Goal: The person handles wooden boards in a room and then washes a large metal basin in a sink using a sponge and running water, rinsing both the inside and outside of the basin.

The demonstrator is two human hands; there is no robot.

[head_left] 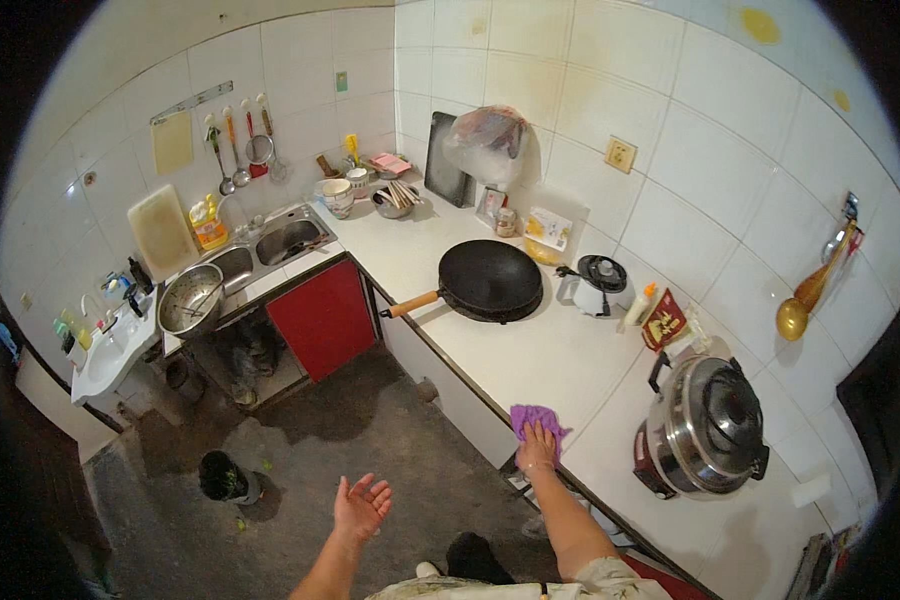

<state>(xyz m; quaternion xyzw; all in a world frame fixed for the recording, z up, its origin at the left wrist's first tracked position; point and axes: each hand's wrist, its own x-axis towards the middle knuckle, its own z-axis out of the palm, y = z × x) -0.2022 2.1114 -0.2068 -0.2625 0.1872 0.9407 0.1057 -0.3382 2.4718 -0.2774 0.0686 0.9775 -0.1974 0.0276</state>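
A purple cleaning cloth (542, 414) lies bunched at the front edge of the white countertop (580, 385). My right hand (537, 448) presses on it, with the fingers over the fabric. My left hand (362, 508) is held above the floor, away from the counter, palm turned up and fingers spread, with nothing in it. Farther along the counter sits a black wok (490, 278), its wooden handle sticking out past the front edge. To the right of the cloth stands a large silver electric cooker (705, 425) with a dark lid.
Along the wall stand a small white appliance (602, 285), a squeeze bottle (640, 305) and a red packet (665, 320). A metal basin (192, 300) rests beside the double sink (270, 245). On the floor is a dark bin (225, 477). Gold ladles (805, 300) hang at right.
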